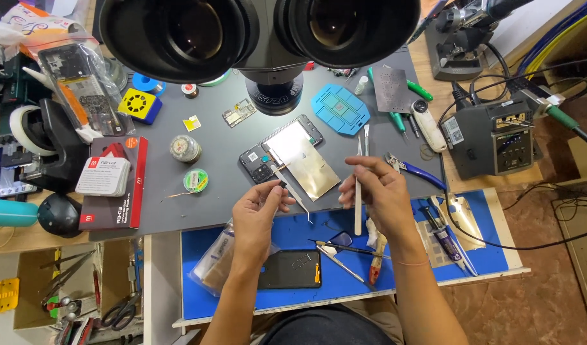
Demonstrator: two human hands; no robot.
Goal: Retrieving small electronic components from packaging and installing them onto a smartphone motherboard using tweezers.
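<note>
Thin bright metal: the tweezers (292,190) are in the left hand (258,214), fingers pinched closed on the upper end, w/ the fine tip pointing down-right over the edge of the grey mat (210,160). A very small dark part seems to sit at the fingertips, too small to tell what it is. The right hand (379,188) holds a slim white tool (358,191) upright, fingers closed around its upper half, the lower end hanging toward the blue mat (485,255).

Just behind both hands lies the opened phone (271,153) w/ a shiny metal plate (305,163) across it. Microscope eyepieces (261,29) fill the top of the view.

Handling, in my judgement: tweezers are light and stiff but springy, and the points are sharp and bend easily, so take them at the middle of the legs, not near the tip. The white tool looks light, prob. plastic and a bit flexible; hold it high for fine control. The phone board is fragile, so touch the edges only.

On the blue mat near the wrists: a dark phone panel (290,269) and a brush (375,255).
</note>
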